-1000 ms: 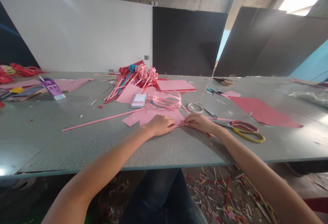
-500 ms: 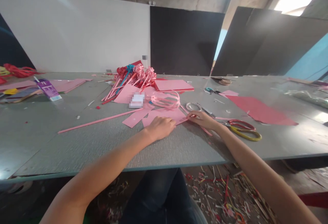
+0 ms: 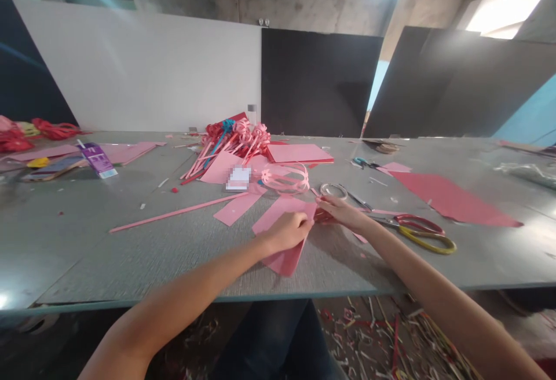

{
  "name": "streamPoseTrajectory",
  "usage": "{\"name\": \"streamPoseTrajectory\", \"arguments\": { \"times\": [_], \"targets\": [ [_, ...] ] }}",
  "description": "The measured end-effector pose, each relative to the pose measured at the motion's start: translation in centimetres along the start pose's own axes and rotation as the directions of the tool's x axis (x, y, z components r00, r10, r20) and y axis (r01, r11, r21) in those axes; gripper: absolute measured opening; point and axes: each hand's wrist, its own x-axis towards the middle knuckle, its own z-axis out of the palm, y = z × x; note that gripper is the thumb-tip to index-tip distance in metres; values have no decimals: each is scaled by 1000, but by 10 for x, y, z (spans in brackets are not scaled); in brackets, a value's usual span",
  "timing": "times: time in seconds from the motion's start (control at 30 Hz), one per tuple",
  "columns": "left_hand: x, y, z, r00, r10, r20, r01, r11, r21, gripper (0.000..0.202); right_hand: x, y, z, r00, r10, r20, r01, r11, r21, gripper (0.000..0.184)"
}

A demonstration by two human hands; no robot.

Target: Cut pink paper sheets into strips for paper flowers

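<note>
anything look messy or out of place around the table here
Yes: the floor under the grey table is littered with red, pink and yellow paper strip offcuts. On top, small paper scraps lie scattered, and the red-and-yellow-handled scissors lie open.

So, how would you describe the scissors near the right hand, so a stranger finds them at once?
On the grey table, look just right of the right hand. The scissors lie flat there, with one red handle loop and one yellow; the other scissors, farther back, are smaller with teal handles.
</note>
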Motion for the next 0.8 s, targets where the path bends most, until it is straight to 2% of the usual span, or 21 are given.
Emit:
{"name": "streamPoseTrajectory", "arguments": {
  "times": [0.1,0.17,0.23,0.27,0.37,0.43,0.47,0.5,0.57,0.63,0.67,0.8],
  "targets": [
    [-2,6,2,999,-45,3,45,989,-139,36,0,-7,12,996,-49,72,41,993,110,25],
    [-3,10,1,990,-72,120,103,955,-279,35,3,-11,15,990,-56,128,38,990,137,26],
    [-2,11,-5,980,-47,193,109,938,-328,34,10,-13,14,983,-58,172,37,992,121,27],
    [-1,9,-10,984,-33,173,87,946,-312,32,14,-14,14,980,-68,185,52,995,88,28],
    [6,-3,-26,995,-42,-88,24,980,-197,19,25,-15,14,971,-130,199,150,984,-91,30],
    [12,-16,-35,962,-71,-264,35,990,-139,8,28,-15,17,962,-205,180,240,949,-205,30],
    [14,-23,-38,944,-62,-324,32,995,-95,9,28,-14,19,952,-251,174,289,924,-250,31],
    [16,-29,-39,948,-59,-314,34,996,-86,12,27,-13,22,939,-298,174,338,896,-288,31],
    [18,-39,-40,974,-67,-218,43,992,-117,6,24,-11,26,913,-371,171,409,844,-348,30],
    [19,-45,-37,989,-79,-129,56,983,-174,12,21,-8,27,899,-422,120,432,805,-406,27],
    [20,-46,-36,990,-84,-117,60,979,-194,16,20,-7,27,895,-441,73,427,794,-433,24],
    [20,-46,-29,978,-146,-149,105,962,-252,18,21,-4,24,849,-507,-149,376,778,-503,14]
  ]
}}
